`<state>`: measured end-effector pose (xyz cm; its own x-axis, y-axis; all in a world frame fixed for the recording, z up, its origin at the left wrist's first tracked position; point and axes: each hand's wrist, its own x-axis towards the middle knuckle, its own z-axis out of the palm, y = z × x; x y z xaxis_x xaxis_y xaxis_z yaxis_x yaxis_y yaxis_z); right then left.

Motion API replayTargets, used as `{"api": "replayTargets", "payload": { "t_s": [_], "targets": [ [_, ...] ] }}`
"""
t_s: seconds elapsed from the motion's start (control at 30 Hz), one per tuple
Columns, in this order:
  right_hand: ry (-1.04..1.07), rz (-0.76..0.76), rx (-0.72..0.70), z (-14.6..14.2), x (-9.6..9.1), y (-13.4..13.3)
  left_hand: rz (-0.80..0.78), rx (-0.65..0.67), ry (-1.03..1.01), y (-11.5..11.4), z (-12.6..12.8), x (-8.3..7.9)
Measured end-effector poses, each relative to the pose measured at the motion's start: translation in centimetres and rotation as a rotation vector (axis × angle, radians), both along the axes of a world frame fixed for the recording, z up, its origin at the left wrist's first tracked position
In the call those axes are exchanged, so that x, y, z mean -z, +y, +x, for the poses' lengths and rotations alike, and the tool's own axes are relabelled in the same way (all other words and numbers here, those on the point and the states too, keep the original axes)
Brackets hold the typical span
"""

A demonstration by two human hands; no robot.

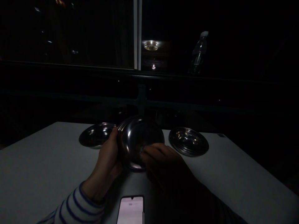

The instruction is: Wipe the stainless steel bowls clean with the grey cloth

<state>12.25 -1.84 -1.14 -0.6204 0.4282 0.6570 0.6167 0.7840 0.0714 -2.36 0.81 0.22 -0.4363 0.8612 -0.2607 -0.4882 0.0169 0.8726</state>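
A shiny steel plate (137, 137) is tilted up on its edge above the white table (37, 168). My left hand (107, 158) grips its left rim, fingers curled round the edge. My right hand (161, 158), in shadow, rests with bent fingers against the plate's inner face; something small may be under the fingertips, but it is too dark to name. Two more steel plates lie flat on the table: one at the left (97, 135), partly behind the held plate, and one at the right (188, 141).
A phone (130, 209) with a lit screen lies at the near table edge between my arms. A plastic bottle (198, 54) stands on a dark ledge behind the table. The surroundings are very dark; a lamp is reflected in the window.
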Motion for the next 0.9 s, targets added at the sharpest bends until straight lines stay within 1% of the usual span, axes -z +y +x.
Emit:
{"api": "replayTargets", "payload": {
  "t_s": [0.03, 0.1, 0.17, 0.27, 0.33, 0.53, 0.67, 0.77, 0.9],
  "targets": [
    [0.005, 0.011, 0.003, 0.0, 0.0, 0.0, -0.009, 0.006, -0.004, 0.0, 0.0, 0.0],
    [0.011, 0.037, 0.012, 0.0, 0.1, 0.0, -0.033, 0.062, -0.005, -0.1, 0.1, 0.1],
    [0.002, 0.06, 0.017, 0.1, 0.1, 0.1, -0.024, 0.092, -0.014, -0.1, 0.0, 0.2],
    [-0.029, 0.052, 0.022, 0.4, -0.1, 0.2, 0.02, 0.022, -0.045, 0.1, -0.3, -0.1],
    [-0.039, 0.047, 0.024, 0.4, -0.3, 0.2, 0.044, 0.007, -0.07, 0.2, -0.5, -0.3],
    [-0.022, 0.129, 0.037, 0.3, -0.8, -0.1, 0.022, 0.077, -0.091, 0.1, -0.3, -0.4],
    [-0.049, 0.13, 0.029, 1.1, -1.1, 0.0, 0.083, 0.056, -0.142, 0.1, -0.7, -1.0],
    [-0.018, 0.17, 0.029, 0.8, -1.0, -0.1, 0.105, 0.051, -0.156, 0.0, -0.5, -1.2],
    [0.008, 0.191, 0.022, 0.0, -0.7, -0.5, 0.105, 0.084, -0.158, -0.3, 0.0, -1.0]
  ]
}}
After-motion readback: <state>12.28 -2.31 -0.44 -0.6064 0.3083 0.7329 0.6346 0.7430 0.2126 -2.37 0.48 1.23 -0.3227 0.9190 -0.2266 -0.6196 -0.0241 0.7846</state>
